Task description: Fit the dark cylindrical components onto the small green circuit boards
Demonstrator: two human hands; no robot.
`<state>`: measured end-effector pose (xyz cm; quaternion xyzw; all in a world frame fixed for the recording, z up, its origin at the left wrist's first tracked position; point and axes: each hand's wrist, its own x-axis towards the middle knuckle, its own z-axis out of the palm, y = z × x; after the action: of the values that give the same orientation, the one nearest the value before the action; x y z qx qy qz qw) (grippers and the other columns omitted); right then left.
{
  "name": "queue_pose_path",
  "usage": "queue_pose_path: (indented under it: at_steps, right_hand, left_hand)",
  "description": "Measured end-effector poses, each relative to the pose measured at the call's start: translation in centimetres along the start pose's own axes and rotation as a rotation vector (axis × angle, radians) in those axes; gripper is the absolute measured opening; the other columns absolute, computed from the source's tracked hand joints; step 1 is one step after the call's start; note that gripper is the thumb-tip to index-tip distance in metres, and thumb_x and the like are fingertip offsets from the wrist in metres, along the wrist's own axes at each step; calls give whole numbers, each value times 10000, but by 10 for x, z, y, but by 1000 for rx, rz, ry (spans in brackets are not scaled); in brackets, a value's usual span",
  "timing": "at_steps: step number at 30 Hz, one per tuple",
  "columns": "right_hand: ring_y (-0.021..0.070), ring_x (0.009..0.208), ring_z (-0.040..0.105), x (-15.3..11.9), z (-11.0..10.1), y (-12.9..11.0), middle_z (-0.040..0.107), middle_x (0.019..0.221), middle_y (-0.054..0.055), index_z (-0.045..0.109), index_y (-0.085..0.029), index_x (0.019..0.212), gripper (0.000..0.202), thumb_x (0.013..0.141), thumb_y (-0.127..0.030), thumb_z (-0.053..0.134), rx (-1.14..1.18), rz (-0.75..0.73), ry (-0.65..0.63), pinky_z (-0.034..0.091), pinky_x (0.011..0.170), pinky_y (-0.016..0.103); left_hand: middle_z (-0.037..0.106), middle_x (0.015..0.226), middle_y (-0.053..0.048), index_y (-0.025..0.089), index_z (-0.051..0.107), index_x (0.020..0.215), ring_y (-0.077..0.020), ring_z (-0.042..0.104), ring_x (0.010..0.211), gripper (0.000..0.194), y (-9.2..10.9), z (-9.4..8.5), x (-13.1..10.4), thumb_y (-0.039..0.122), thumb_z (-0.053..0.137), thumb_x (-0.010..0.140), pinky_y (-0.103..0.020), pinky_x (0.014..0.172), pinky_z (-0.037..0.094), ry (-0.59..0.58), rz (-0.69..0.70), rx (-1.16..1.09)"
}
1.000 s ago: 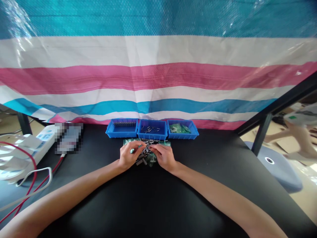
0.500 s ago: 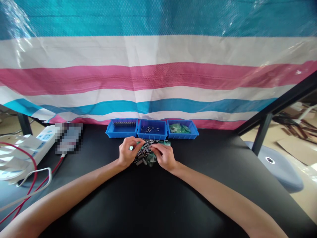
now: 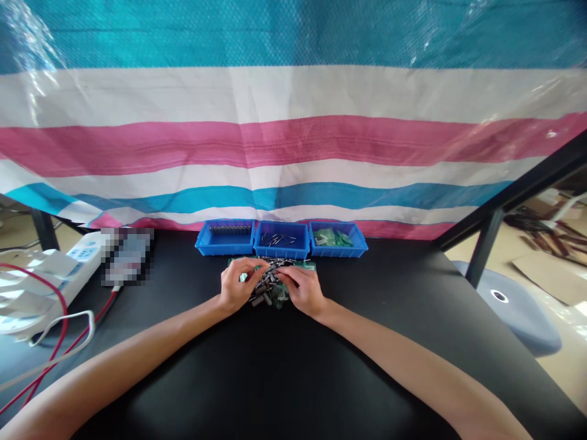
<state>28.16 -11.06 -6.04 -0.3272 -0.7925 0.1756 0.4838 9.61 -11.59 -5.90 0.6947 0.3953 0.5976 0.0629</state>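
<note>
A mixed pile of small parts point(image 3: 262, 298) lies on the black table, with dark cylinders, thin metal pins and green pieces in it. My left hand point(image 3: 237, 284) is at the pile's left side, thumb and fingertips pinched together over it. From the right, my right hand point(image 3: 304, 289) reaches over the same pile, its fingers also in a pinch. Whatever sits between the fingertips of either hand is too small to make out. Behind the pile stand a blue bin point(image 3: 224, 250) with a row of cylinders, a middle blue bin point(image 3: 281, 252) with thin pins, and a right blue bin point(image 3: 338, 251) with green packets.
A white power strip point(image 3: 82, 253) with plugs and red and white cables stands at the left, beside a blurred-out device point(image 3: 128, 256). A striped tarp point(image 3: 293, 140) hangs behind the bins. Right of the table point(image 3: 389, 287) is a grey stool point(image 3: 518, 311).
My right hand has shifted very slightly left, toward the left hand. The left fingers have lowered a touch; the bins and pile look the same.
</note>
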Motion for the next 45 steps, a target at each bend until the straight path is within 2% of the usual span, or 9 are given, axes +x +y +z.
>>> queue_pose_path:
  at_steps: [8, 14, 20, 26, 30, 34, 36, 41, 45]
  right_hand:
    - [167, 729, 711, -2, 1, 2, 743, 842, 65, 691, -184, 966, 186, 950, -259, 522, -19, 4, -2, 552, 683, 239]
    - [175, 731, 717, -2, 0, -1, 746, 846, 70, 688, -179, 971, 172, 942, -244, 532, -16, -23, 17, 557, 680, 246]
    - [182, 733, 716, -1, -1, -3, 746, 837, 67, 694, -187, 938, 155, 925, -227, 545, -17, 4, 36, 562, 677, 256]
    - [177, 732, 716, -1, -1, -2, 743, 840, 69, 689, -177, 943, 146, 923, -210, 548, 0, -16, 22, 560, 679, 251]
    - [176, 736, 719, 0, -1, -2, 745, 846, 67, 689, -181, 948, 148, 925, -215, 547, 17, -10, 23, 570, 689, 252]
    - [186, 744, 721, 1, -1, -3, 747, 847, 71, 693, -186, 953, 145, 919, -212, 555, 26, -6, 34, 578, 687, 265]
    - [188, 742, 721, 1, -1, -4, 747, 846, 70, 691, -186, 961, 148, 919, -203, 550, 32, -1, 27, 579, 683, 271]
    - [188, 734, 718, 3, -3, -5, 747, 845, 72, 690, -180, 964, 149, 916, -194, 550, 32, 0, 18, 579, 679, 276]
    - [191, 751, 721, 2, -2, -4, 746, 848, 75, 693, -175, 958, 146, 913, -194, 556, 24, -2, 37, 580, 692, 276]
  left_hand:
    - [749, 759, -9, 186, 562, 797, -127, 701, 663, 152, 2, -1, 0, 196, 713, 797, -239, 610, 539, -4, -4, 75]
    - [752, 750, -9, 181, 601, 776, -111, 677, 588, 114, 5, -1, 1, 217, 704, 807, -225, 536, 515, -42, 19, 88]
    - [747, 745, -17, 189, 526, 701, -143, 710, 696, 208, 1, -1, 2, 215, 702, 807, -261, 629, 545, -6, -22, 72]
    - [751, 767, -14, 194, 520, 856, -135, 700, 638, 201, -2, 1, -2, 189, 708, 788, -246, 584, 538, 0, -24, -1]
    - [741, 758, -5, 195, 517, 844, -129, 692, 633, 197, -2, 1, -2, 179, 704, 785, -230, 583, 527, -7, -5, 0]
    - [714, 799, -14, 197, 499, 860, -117, 658, 592, 176, -3, -1, 1, 206, 668, 810, -228, 554, 501, -62, -51, -45]
    - [680, 804, -14, 201, 488, 897, -118, 649, 612, 183, -4, -2, 2, 194, 651, 815, -221, 533, 480, -79, -51, -103]
    - [571, 661, 23, 212, 483, 918, -160, 653, 743, 189, -6, -2, 4, 138, 623, 813, -246, 608, 493, -81, -8, -158]
    - [613, 792, -19, 206, 476, 937, -109, 593, 627, 177, -8, -2, 1, 152, 603, 827, -214, 526, 455, -109, -57, -176]
